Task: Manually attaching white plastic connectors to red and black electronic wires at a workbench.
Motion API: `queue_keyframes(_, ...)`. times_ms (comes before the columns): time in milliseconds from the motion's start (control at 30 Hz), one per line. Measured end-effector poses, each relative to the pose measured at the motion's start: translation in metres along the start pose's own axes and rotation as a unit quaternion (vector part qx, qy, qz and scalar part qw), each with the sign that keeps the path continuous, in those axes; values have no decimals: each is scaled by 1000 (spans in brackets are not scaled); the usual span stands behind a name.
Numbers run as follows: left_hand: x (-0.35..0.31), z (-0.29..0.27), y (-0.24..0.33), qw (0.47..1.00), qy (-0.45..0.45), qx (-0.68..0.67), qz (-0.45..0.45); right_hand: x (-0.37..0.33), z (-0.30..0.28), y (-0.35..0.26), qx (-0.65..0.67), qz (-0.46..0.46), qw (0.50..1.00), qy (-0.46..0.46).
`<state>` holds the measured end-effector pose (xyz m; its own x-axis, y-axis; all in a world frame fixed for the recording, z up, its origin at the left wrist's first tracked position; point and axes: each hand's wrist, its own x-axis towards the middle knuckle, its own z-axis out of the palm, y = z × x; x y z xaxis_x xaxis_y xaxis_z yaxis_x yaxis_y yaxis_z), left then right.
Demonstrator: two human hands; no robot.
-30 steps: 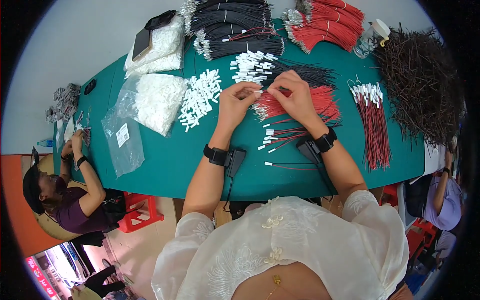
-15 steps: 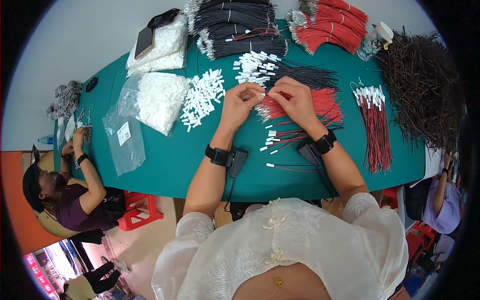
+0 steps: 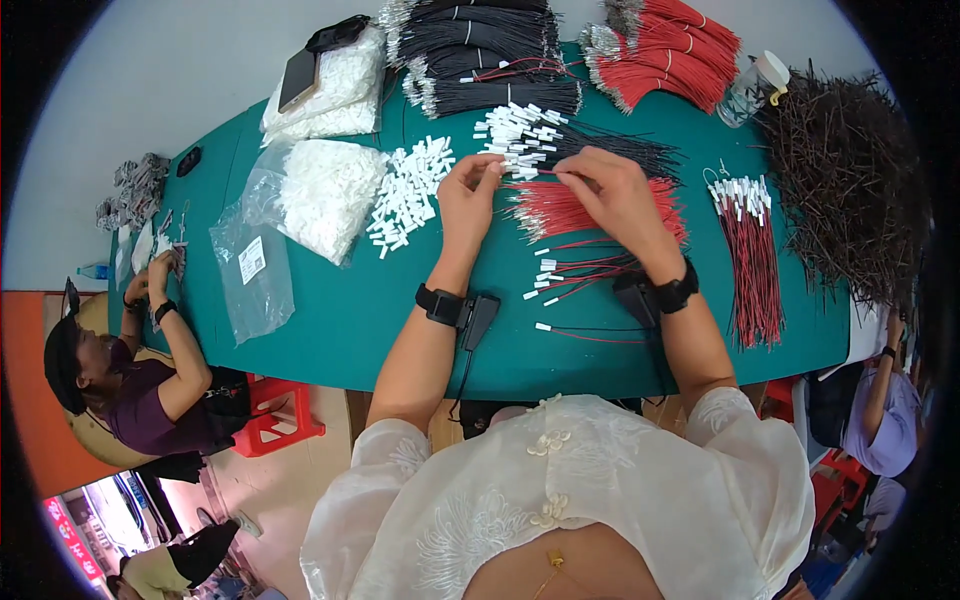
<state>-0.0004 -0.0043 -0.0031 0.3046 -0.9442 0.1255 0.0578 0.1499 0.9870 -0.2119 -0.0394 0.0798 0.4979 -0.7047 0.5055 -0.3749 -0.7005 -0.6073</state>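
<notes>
My left hand (image 3: 468,203) is closed in a pinch at the left edge of a heap of white connectors (image 3: 520,130) on black wires (image 3: 625,150). A small white connector appears at its fingertips, hard to tell from the heap behind. My right hand (image 3: 612,195) pinches a thin red wire (image 3: 547,172) that points toward the left hand. Beneath my right hand lies a bundle of loose red wires (image 3: 550,208). Closer to me are several white connectors (image 3: 545,277) with red and black wires, and a single wired connector (image 3: 543,327) lies apart.
Loose white connectors (image 3: 410,190) and a bag of them (image 3: 325,200) lie left on the green table (image 3: 400,320). Black (image 3: 490,97) and red wire bundles (image 3: 665,75) are stacked at the back. Wired connectors (image 3: 750,260) and a dark wire heap (image 3: 845,180) lie right. A co-worker (image 3: 150,390) sits left.
My hands have moved apart. The left shifted slightly left, to the white connector heap's edge; the right moved right with the red wire between its fingertips.
</notes>
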Motion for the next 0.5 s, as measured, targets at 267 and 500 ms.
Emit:
queue_keyframes(267,-3,-1,0,940,62,295,158,-11,-20,-12,-26,-3,956,-293)
queue_keyframes(500,-3,-5,-3,924,25,349,155,-14,9,25,-58,54,990,-120)
